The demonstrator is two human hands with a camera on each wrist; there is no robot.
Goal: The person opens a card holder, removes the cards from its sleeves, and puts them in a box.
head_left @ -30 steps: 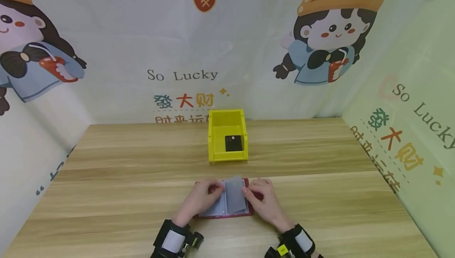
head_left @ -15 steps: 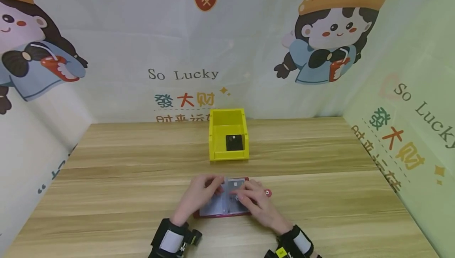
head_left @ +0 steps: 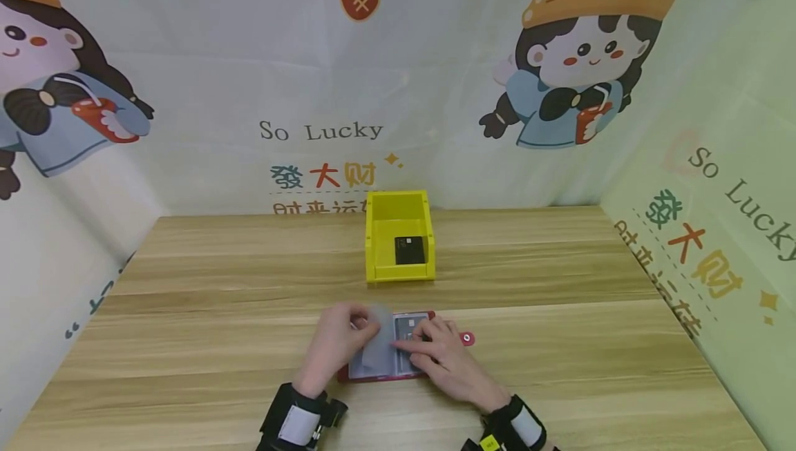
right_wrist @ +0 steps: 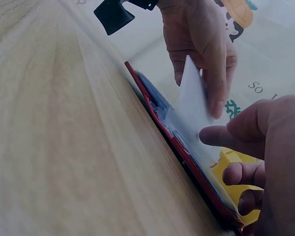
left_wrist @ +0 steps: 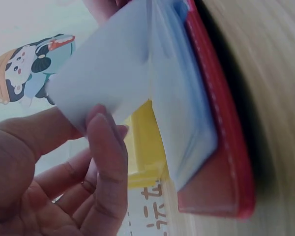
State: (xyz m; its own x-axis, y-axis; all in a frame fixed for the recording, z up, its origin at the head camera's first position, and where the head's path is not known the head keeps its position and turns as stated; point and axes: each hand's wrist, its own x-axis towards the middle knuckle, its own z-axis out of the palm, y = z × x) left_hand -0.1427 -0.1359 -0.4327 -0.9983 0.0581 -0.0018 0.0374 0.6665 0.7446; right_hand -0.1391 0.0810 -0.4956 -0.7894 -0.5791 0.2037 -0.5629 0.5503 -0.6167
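A red card holder (head_left: 373, 379) lies spread on the table, with clear plastic sleeves inside. My left hand (head_left: 338, 337) pinches one translucent sleeve page (head_left: 381, 344) between thumb and finger, and the page stands up from the left side. In the left wrist view the raised page (left_wrist: 108, 64) slants away from the sleeves beneath it. My right hand (head_left: 444, 361) lies over the right side, its index finger stretched to the middle fold. Partly under that hand shows a dark card (head_left: 407, 327) in the right-hand sleeve. A red snap tab (head_left: 467, 338) pokes out past the knuckles.
A yellow bin (head_left: 401, 273) stands behind the holder, with a dark square item (head_left: 410, 250) in it. The wooden table (head_left: 218, 299) meets printed cloth walls (head_left: 435, 92) at the back and sides. Each wrist wears a black strap mount.
The sleeve page has turned from the right side over to the left, held by my left hand, uncovering the dark card. My right hand has moved left to the fold.
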